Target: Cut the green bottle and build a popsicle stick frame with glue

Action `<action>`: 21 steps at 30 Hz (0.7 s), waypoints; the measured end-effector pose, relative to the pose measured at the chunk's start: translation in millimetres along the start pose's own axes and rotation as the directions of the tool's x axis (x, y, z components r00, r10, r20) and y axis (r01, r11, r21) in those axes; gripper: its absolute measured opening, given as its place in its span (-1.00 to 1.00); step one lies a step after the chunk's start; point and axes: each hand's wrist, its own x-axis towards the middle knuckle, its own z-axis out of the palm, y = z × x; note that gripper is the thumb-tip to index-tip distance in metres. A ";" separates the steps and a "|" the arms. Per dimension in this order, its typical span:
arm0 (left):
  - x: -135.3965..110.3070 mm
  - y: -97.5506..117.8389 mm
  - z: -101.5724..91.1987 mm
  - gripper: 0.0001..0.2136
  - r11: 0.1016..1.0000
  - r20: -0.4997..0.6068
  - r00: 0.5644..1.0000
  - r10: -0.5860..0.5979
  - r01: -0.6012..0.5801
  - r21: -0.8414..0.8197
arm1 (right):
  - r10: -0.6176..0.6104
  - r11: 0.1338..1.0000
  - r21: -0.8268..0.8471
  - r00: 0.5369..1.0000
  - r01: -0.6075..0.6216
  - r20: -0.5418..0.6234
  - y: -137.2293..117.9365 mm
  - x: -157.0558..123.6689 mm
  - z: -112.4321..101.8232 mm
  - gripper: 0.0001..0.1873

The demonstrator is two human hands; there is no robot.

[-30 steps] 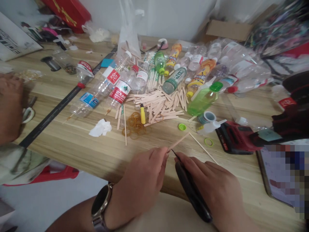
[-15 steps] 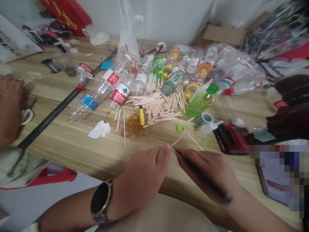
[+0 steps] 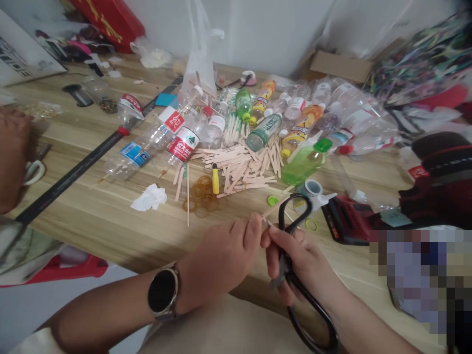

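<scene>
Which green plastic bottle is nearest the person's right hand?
The large translucent lime-green plastic bottle with the green cap; the small green bottle and green-labelled bottle are farther from the right hand.

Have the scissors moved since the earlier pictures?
Yes: the scissors have turned in the right hand, one handle now reaching up toward the tape roll.

The scissors (image 3: 285,268) show glossy black handles (image 3: 281,214) and dull grey metal, the held stick (image 3: 275,207) matt bare wood, the bottles (image 3: 184,143) shiny see-through plastic, the tissue (image 3: 149,197) left of centre crumpled matt paper, the worktop (image 3: 99,226) smooth wood grain.
</scene>
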 end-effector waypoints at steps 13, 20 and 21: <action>-2.1 -5.6 7.8 -0.72 0.852 0.291 0.925 -0.244 0.348 -0.390 | -0.679 -0.170 -0.913 0.627 0.371 0.381 3.5 12.7 -33.5 -0.61; 5.9 -35.7 33.2 -0.80 -0.053 0.529 0.601 -0.600 0.629 -0.775 | -0.534 -0.678 -0.713 0.547 0.179 0.645 11.0 10.8 -37.8 -0.66; 6.6 -37.8 32.4 -0.81 -0.114 0.554 0.566 -0.611 0.629 -0.769 | -0.529 -0.676 -0.715 0.558 0.178 0.639 14.7 9.4 -39.9 -0.64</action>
